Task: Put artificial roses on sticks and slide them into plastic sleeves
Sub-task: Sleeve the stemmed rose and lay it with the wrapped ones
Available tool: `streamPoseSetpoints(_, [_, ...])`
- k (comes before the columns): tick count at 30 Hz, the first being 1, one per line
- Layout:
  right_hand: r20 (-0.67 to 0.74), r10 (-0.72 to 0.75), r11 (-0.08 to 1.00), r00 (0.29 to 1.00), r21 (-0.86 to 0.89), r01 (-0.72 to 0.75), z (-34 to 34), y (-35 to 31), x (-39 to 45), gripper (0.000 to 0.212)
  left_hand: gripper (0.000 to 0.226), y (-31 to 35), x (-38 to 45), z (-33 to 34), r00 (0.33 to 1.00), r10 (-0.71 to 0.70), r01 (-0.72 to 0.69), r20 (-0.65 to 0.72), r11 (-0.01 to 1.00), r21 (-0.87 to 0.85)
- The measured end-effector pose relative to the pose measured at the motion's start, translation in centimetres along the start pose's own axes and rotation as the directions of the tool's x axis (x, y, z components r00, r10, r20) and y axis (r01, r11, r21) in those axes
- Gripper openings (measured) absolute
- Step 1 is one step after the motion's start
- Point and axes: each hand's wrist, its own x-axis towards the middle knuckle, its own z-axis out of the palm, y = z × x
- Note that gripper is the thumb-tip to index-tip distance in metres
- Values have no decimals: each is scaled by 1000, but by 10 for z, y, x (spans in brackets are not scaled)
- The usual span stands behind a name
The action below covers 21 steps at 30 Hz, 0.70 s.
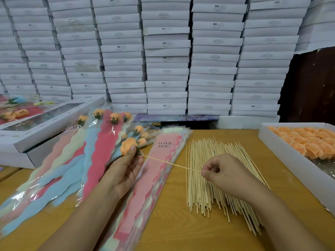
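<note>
**Rose and stick held over the sleeves**

While the left hand rises palm-up from the lower left, its thumb and fingers curl round an orange rose, gripping it above a pile of filled sleeves; the right hand reaches in from the lower right, knuckles up, thumb and forefinger pinching the far end of a thin stick whose other end meets the rose's green base; a stack of empty sleeves printed "LOVE YOU" lies under the stick; loose sticks spread beneath the right hand on the wooden table; a white tray of roses sits at the right edge; white boxes are stacked high behind.
</note>
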Motion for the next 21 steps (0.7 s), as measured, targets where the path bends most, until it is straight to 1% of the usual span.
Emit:
streamPoseSetpoints(6, [1,-9,1000,1000,-16,9,2,1,0,20,26,-2,0,1,1000,1,-1,15,1000,4])
streamPoseSetpoints(11, [13,-22,1000,1000,1,22,10,1,2,21,26,-2,2,0,1000,0,1,26,998,-56])
streamPoseSetpoints(15, [35,-29,1000,999,14,28,20,3,3,29,14,-3,1,0,997,7,-1,72,996,-90])
streamPoseSetpoints(19, [97,-21,1000,995,10,20,30,4,1,29,13,-1,0,0,997,26,-20,74,996,-92])
streamPoseSetpoints(21, [75,-29,999,997,25,27,30,3,1,28,12,-1,-1,0,998,23,-17,60,995,-98])
